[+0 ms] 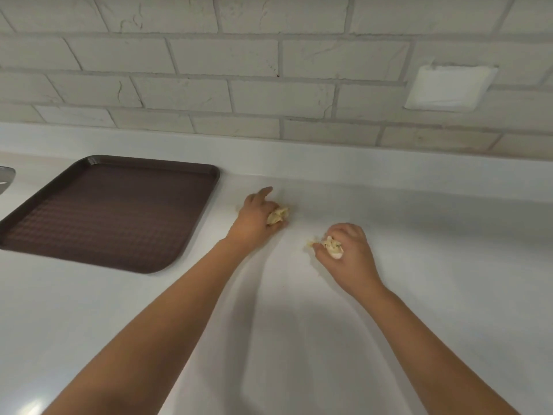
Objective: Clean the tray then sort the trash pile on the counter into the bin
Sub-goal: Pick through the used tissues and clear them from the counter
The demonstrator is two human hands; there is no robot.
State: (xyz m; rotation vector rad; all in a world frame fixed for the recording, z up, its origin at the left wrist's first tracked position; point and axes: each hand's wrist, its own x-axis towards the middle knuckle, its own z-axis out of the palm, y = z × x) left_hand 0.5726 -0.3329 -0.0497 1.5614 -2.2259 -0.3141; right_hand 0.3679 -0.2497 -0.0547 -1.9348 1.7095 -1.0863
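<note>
Two clumps of pale, crumpled trash, both low over the white desk (434, 265) and to the right of the tray. The first clump (277, 215) is held in my left hand (256, 217), whose lower fingers curl round it while the forefinger points straight out toward the wall. The second clump (332, 246) is gripped in the curled fingers of my right hand (351, 256), and part of it pokes out past the knuckles. A loose crumb (311, 243) lies on the desk just beside that hand, touching it or nearly so. The two hands are near each other but apart. The brown tray (191, 172) lies flat at the left, well apart from both hands, and its ribbed floor shows no litter; I judge the cleaning step done and the sorting step under way. The bin is not in view, so I cannot tell how far the clumps must be carried. Risks from here, as I judge them: the material looks dry and flaky, so a loose grip could shed bits during the carry, and the crumb may be left behind if I lift now. Behind the desk are a pale brick-pattern wall (269, 94) and a blank white plate (450, 86).
</note>
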